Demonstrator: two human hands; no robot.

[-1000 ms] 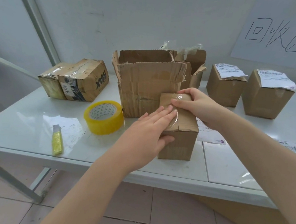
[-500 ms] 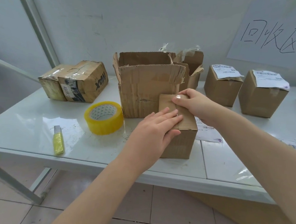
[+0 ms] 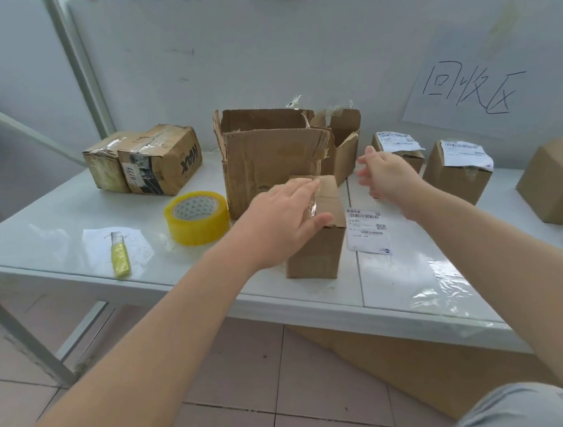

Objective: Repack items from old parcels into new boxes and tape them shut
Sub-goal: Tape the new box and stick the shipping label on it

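One yellow utility knife (image 3: 120, 260) lies nearest the front edge of the white table (image 3: 29, 244), with the roll of packing tape (image 3: 197, 218) farther in. Beside the roll stands the small cardboard box (image 3: 321, 251), flaps closed, a clear tape strip (image 3: 313, 201) across its top. The left hand (image 3: 282, 222) lies on that strip, fingers straight, pressing it down. Farther back, the right hand (image 3: 388, 177) hovers with fingers spread, holding nothing, near the labelled boxes (image 3: 455, 177). The step in hand appears to be sealing. The next move likely calls for smoothing the strip ends down the sides, then setting the box aside.
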